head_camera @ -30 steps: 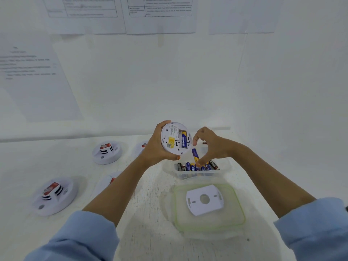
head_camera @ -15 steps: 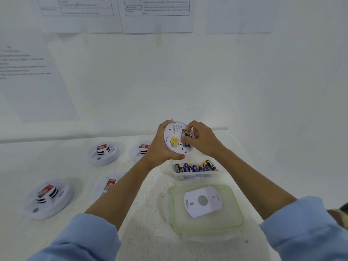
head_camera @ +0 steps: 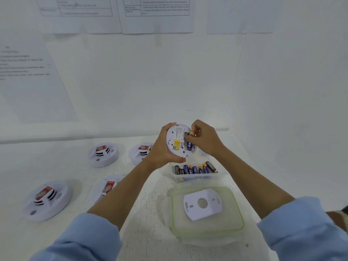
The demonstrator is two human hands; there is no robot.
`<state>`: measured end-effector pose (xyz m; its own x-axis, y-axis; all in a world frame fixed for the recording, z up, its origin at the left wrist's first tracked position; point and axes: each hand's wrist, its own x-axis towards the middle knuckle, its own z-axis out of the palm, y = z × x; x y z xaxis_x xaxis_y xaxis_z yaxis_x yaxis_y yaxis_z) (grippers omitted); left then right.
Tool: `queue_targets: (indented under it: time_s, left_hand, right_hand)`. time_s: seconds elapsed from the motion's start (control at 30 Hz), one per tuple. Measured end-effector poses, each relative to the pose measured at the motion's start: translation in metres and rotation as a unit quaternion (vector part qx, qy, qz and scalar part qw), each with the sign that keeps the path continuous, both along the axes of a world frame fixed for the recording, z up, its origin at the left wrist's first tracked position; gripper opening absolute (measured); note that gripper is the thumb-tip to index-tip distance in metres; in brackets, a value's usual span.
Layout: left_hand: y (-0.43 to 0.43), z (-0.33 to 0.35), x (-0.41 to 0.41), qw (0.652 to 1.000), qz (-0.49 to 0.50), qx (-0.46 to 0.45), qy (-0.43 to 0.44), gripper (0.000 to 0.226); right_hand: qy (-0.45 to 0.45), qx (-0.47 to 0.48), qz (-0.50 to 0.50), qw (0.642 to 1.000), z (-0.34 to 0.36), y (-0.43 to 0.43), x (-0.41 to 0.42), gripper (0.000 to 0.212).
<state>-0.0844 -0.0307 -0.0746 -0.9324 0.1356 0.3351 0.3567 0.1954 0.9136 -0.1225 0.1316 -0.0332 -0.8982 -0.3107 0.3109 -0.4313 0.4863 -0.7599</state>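
My left hand (head_camera: 161, 147) grips a round white smoke detector (head_camera: 177, 141) by its rim, back side facing me, above the table. A yellow sticker shows on that back. My right hand (head_camera: 204, 138) pinches a blue and yellow battery (head_camera: 190, 141) and holds it at the detector's open battery bay. Below the hands a clear tub (head_camera: 195, 177) holds several more batteries. A white mounting plate (head_camera: 202, 203) lies on a green-rimmed lid (head_camera: 235, 210) nearer me.
Several other smoke detectors sit face up on the white table: one at far left (head_camera: 47, 200), one behind it (head_camera: 102, 154), one partly behind my left wrist (head_camera: 140, 153), one under my left forearm (head_camera: 105, 189). White walls with taped papers close the back and right.
My right hand carried a battery from above the tub up to the detector's bay and now works it in there. The left hand raised and tilted the detector slightly.
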Motion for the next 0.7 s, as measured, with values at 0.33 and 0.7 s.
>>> queue_targets:
  time_s: [0.33, 0.7]
  left_hand:
    - [-0.01, -0.002, -0.004, 1.0, 0.015, -0.004, 0.003, 0.103]
    - [-0.012, -0.004, -0.01, 0.999, 0.033, 0.013, -0.011, 0.102]
  right_hand:
    - [-0.079, -0.225, -0.094, 0.967, 0.011, 0.008, 0.001, 0.024]
    - [-0.136, 0.17, -0.043, 0.975, 0.004, 0.025, -0.016, 0.005]
